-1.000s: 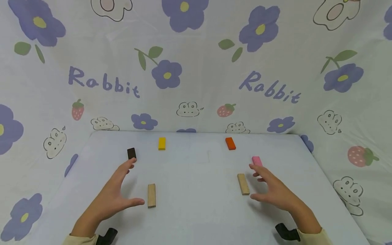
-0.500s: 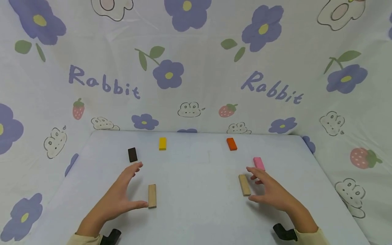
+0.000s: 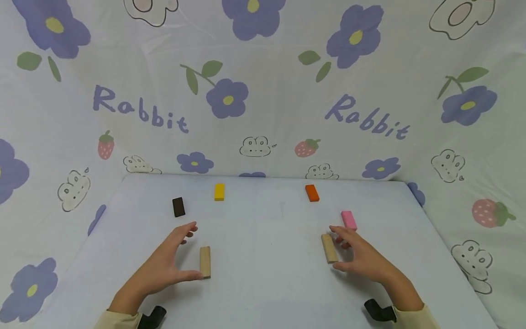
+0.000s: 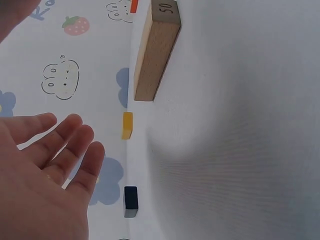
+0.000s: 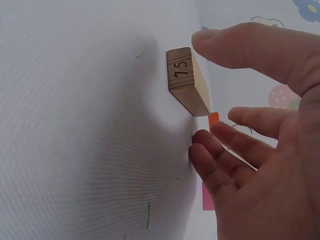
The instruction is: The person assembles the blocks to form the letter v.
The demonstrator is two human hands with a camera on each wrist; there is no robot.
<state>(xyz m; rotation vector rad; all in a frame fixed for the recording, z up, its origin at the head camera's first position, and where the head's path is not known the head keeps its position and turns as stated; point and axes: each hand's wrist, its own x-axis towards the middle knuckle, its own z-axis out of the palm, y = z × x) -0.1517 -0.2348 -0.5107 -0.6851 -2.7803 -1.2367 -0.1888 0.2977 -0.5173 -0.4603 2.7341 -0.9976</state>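
Bench: white, flat, [image 3: 267,283] spread across the lower half of the head view, with a white patterned cloth [image 3: 283,100] behind.
Left natural-wood oblong block: [image 3: 205,261] lower left of centre in the head view, lying flat; sideways end number, seemingly 50.
Right natural-wood oblong block: [image 3: 328,248] right of centre, lying flat, tilted; sideways end number, seemingly 75.
Coloured oblong blocks: black [image 3: 178,207] and yellow [image 3: 219,192] left of centre; orange [image 3: 312,193] and pink [image 3: 349,220] to the right.
Left hand: [image 3: 164,265] grip released, fingers spread, thumb just beside the left wood block.
Right hand: [image 3: 361,258] grip released, fingers spread, thumb near the lower end of the right wood block.
Step in hand: judged an approach to both wood blocks, neither grasped.
Next move: would probably call for lowering each grip around its block, then drawing thumb and fingers together.
Obscured: pink block, partly behind the right hand in the right wrist view; orange block, cut by the left wrist view's top edge. Thumb contact in the head view is uncertain; the right wrist view suggests a gap.
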